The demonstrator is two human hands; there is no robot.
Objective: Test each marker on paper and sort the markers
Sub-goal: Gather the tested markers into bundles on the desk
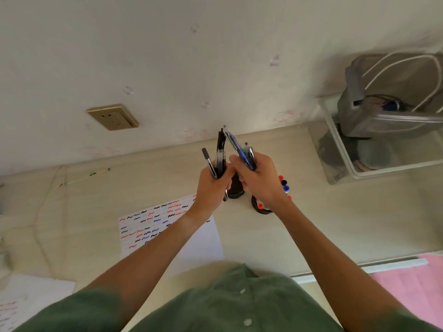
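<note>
Both hands raised over the desk [275,236], close together near its far edge by the wall.

Left hand [212,188]: fingers curled round a bunch of black pens [219,154], tips pointing up toward the wall.

Right hand [257,179]: fingers wrapped round a bunch of blue pens [241,150], angled up-left so their tops cross just beside the black ones.

Below the hands, on the desk: a black holder [236,188], mostly hidden between the wrists, and a second black holder [260,208] just right of it, with red, black and blue marker caps [284,185] showing past the right wrist.

Test paper [167,226] lies under the left forearm, covered with red, blue and black squiggles. Another scribbled sheet [28,300] at the near-left corner.

Clear bin [359,164] with a grey bag [393,97] at the far-right corner.
</note>
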